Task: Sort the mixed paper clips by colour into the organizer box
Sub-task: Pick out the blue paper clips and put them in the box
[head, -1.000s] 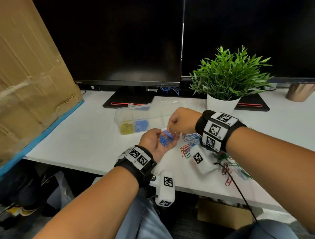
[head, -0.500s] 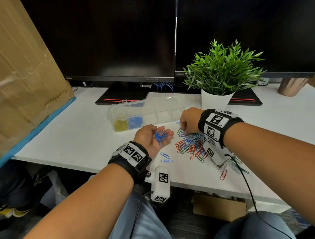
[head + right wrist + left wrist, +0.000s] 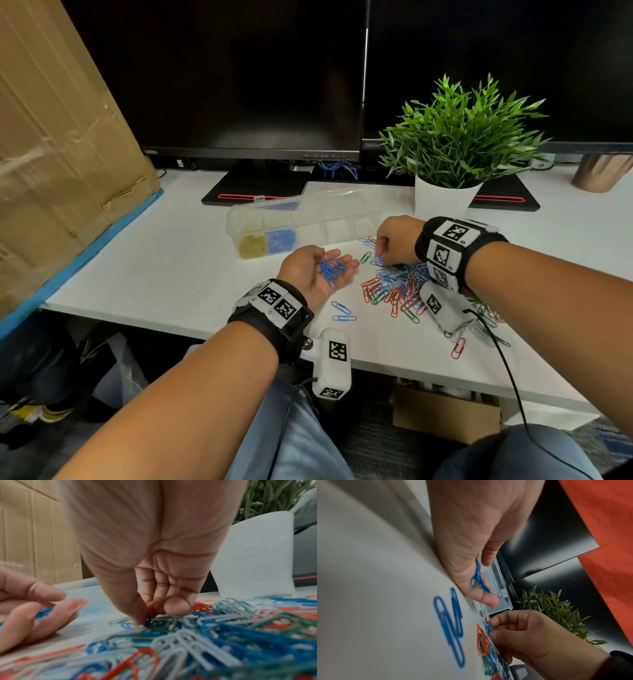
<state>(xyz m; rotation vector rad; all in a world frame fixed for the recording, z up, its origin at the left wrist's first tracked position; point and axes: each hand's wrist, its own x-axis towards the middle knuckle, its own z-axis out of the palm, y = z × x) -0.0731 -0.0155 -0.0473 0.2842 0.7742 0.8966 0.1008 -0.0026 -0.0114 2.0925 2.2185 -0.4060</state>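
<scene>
Left hand [image 3: 317, 270], mid-frame, lies palm-up with fingers relaxed, cradling blue clips [image 3: 331, 268]; right hand [image 3: 397, 240] pinches a clip from the mixed pile [image 3: 397, 291] on the worktop [image 3: 164, 274].

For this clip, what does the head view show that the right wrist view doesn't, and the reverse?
Only the head view shows the organizer box with yellow clips and blue clips in its two left compartments, two loose blue clips near the desk edge, and both monitors.

Only the right wrist view shows the right hand with its fingertips pressed down into the mixed pile.

Both show the left hand palm up, holding a cluster of blue clips, and the white plant pot.
</scene>
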